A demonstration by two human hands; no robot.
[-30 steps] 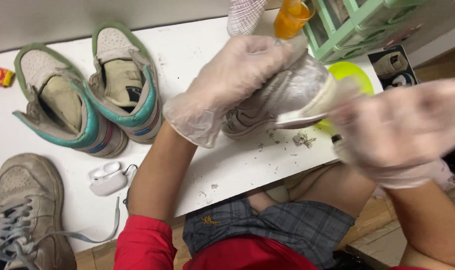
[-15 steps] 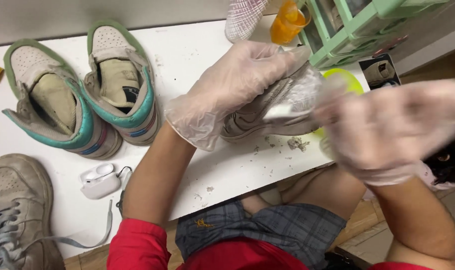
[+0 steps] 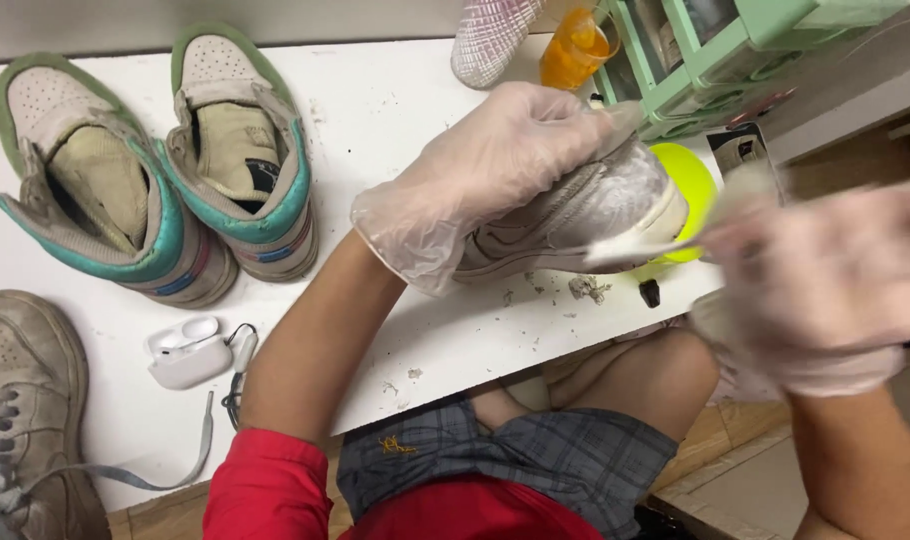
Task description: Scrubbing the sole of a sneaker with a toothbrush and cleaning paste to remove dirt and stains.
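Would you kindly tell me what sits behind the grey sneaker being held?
A yellow-green bowl shows behind the grey sneaker, which the left hand grips. The sneaker covers the bowl's near side and contents.

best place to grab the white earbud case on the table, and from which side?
Probably from above, pinching the earbud case across its narrow sides at the lower body. Its lid is flipped open, so avoid the lid. It lies flat on the white table, with a cable at its right end and a grey shoelace below, so the upper left approach looks freest.
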